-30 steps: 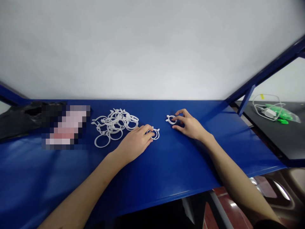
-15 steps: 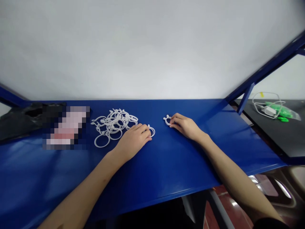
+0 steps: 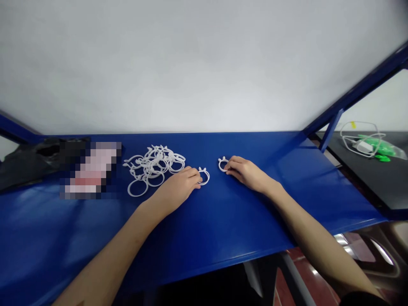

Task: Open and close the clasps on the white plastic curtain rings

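On the blue table (image 3: 223, 229) my left hand (image 3: 178, 187) lies with curled fingers pinching a small white plastic ring (image 3: 204, 176) at its fingertips. My right hand (image 3: 247, 172) rests a little to the right, its fingers closed on another white ring (image 3: 222, 164) with small tabs. Both rings stay on the table surface. A heap of several white rings (image 3: 153, 166) lies just left of my left hand.
A blurred pinkish object (image 3: 91, 170) and dark material (image 3: 22, 163) lie at the table's left end. Blue frame struts (image 3: 350, 97) rise at the right. Beyond them a black surface (image 3: 382, 178) holds a white cable and green items (image 3: 371, 144).
My right hand has closed its fingers and drawn its ring leftward, toward the left hand. My left hand keeps hold of its ring and has barely shifted.
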